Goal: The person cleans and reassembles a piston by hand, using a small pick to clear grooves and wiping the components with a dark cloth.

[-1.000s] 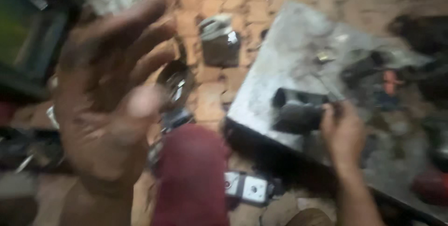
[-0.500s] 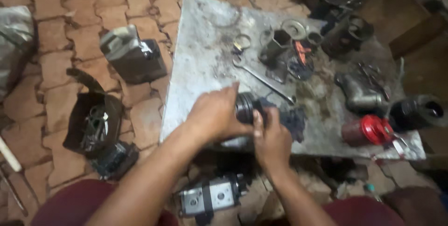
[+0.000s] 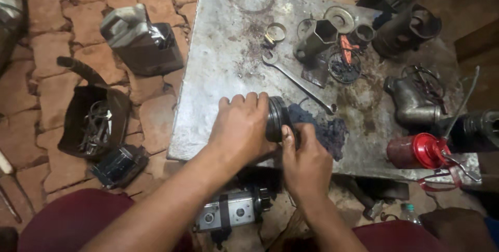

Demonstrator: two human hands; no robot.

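Grimy metal tabletop: black cylindrical part clasped in closed grip by left hand, with right hand pressed at its five o'clock, fingers curled.

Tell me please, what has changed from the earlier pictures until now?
The left hand, raised a second ago, has come down onto the dark round part; the right hand has moved in from the right. The spanner and red oil can stayed put.
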